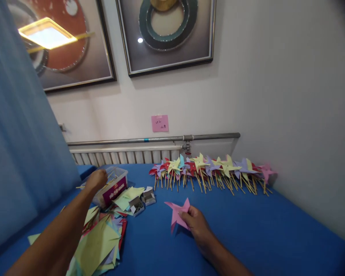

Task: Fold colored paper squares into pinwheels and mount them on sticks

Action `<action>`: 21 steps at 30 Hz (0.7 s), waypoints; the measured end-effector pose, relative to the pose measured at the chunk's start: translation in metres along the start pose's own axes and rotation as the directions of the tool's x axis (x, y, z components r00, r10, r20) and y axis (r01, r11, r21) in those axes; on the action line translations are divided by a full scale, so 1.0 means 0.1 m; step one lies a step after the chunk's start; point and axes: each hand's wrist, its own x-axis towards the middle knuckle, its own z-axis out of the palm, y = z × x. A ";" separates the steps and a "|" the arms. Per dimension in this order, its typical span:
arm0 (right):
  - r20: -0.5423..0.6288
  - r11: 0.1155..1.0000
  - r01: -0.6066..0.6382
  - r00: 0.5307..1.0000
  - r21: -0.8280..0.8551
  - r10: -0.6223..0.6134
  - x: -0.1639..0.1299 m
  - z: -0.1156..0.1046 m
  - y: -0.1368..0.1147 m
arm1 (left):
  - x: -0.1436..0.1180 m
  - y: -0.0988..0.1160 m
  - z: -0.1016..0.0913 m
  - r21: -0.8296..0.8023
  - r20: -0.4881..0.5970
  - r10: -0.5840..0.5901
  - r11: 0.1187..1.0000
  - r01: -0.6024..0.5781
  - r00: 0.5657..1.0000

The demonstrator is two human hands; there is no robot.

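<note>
A pink paper pinwheel head (176,215), without a stick showing, is pinched in my right hand (197,224) above the blue table. My left hand (97,179) reaches over a clear plastic box (115,190) with a purple label. Its fingers are closed and turned away, so what they hold is hidden. Thin wooden sticks (111,177) lie in that box, and one stick end (80,187) pokes out left of my forearm. Two small open cartons stand nearby: one carton (137,207) has small metal pieces in it, the other carton (148,196) lies just behind.
Finished pinwheels (199,163) on sticks lie in a long row along the back of the blue table (232,226). Stacks of coloured paper (96,247) spread at the front left. A blue curtain (14,134) hangs at left; a radiator (117,156) and pipe are behind.
</note>
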 end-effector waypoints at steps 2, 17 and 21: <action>0.005 1.000 0.000 1.000 -0.008 0.000 0.00 0.00 0.01 | 0.00 -0.03 0.06 0.041 0.015 -0.017 0.999 0.016 1.000; -0.001 1.000 -0.004 1.000 -0.018 0.004 -0.02 0.00 -0.02 | 0.25 0.15 0.19 0.010 -0.200 -0.263 0.963 0.271 0.944; 0.005 1.000 -0.012 1.000 -0.001 0.012 -0.03 0.00 -0.02 | 0.29 0.13 0.22 -0.119 -0.219 -0.289 0.956 0.268 0.932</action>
